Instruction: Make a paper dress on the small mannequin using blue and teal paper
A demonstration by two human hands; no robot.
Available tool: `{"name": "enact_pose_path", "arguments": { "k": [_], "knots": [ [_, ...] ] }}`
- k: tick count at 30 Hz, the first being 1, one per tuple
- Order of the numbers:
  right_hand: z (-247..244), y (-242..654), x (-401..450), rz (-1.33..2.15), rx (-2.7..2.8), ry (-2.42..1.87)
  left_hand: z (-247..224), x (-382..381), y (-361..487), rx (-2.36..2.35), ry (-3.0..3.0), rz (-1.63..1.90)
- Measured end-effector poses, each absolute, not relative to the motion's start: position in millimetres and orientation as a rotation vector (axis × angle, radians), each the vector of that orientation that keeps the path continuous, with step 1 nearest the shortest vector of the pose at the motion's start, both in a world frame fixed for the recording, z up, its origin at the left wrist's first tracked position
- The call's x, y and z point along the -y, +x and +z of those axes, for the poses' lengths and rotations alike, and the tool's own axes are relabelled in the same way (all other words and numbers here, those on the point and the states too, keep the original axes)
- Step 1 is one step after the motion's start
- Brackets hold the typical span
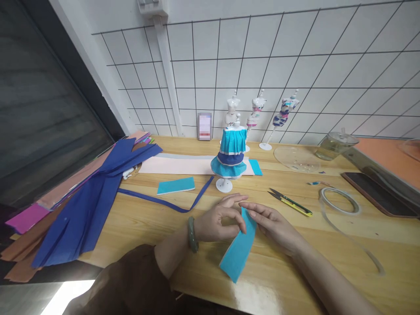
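Turquoise strip (238,256) is what we hold in front of us, its upper end between our two hands and its free end slanting down toward us, below our left hand. Our right hand (274,225) is narrow, thumb and finger pinching the strip's upper end. Our left hand (223,221) is curled, thumb and index fingertips close together at the strip's left edge; whether they grip it we cannot tell. We wear a green bracelet (193,235) on that wrist.

Just beyond our left hand stands a mini dress form (230,151) in a tiered turquoise and navy dress. To the left of that hand we see a narrow navy strip (177,208), with a flat turquoise piece (176,186) beside it and a navy stack (78,210) farther left. Beyond our right hand lie thread snips (291,202); to its right is a tape roll (340,201), then a dark phone (382,194).
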State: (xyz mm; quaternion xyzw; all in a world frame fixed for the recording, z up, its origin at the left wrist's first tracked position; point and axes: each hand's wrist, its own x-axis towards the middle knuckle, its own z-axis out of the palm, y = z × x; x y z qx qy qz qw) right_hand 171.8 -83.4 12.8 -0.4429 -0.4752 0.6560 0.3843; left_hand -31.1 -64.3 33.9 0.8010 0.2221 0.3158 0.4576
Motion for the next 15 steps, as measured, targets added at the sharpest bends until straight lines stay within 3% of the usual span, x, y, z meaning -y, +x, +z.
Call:
{"name": "enact_pose_path", "arguments": {
  "k": [15],
  "knots": [
    [18.5,170.8,82.3,1.552,1.313,-1.127,38.9,65.1,-30.4,-0.516,1.995,0.811]
  ]
}}
